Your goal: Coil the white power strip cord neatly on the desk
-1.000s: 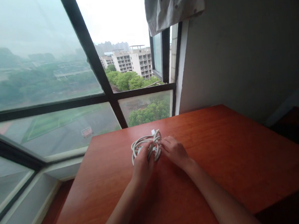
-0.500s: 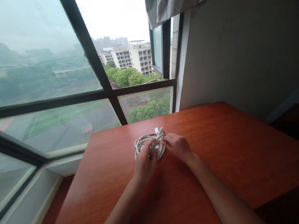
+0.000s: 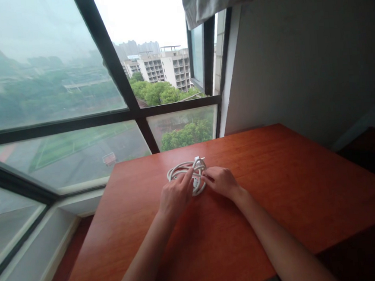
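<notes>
A coiled white power cord [image 3: 176, 167] lies on the reddish-brown wooden table [image 3: 136, 231]. Its white plug [image 3: 197, 160] sticks out at the far side of the coil, prongs to the right. Over the coil's near left part is my left hand [image 3: 177, 192], its fingers closed on the cord. From the right, my right hand [image 3: 221, 180] pinches a strand of the same cord with thumb and fingertips. Part of the coil is hidden under my left hand.
Dark-framed windows [image 3: 138, 114] stand beyond the table's far edge and to the left. A pale wall [image 3: 282, 63] rises at the right. A light curtain [image 3: 209, 0] hangs above the window pane.
My left hand has shifted slightly left and lies flatter over the coil. The cord's loops have spread lower. My right hand stays nearly in place.
</notes>
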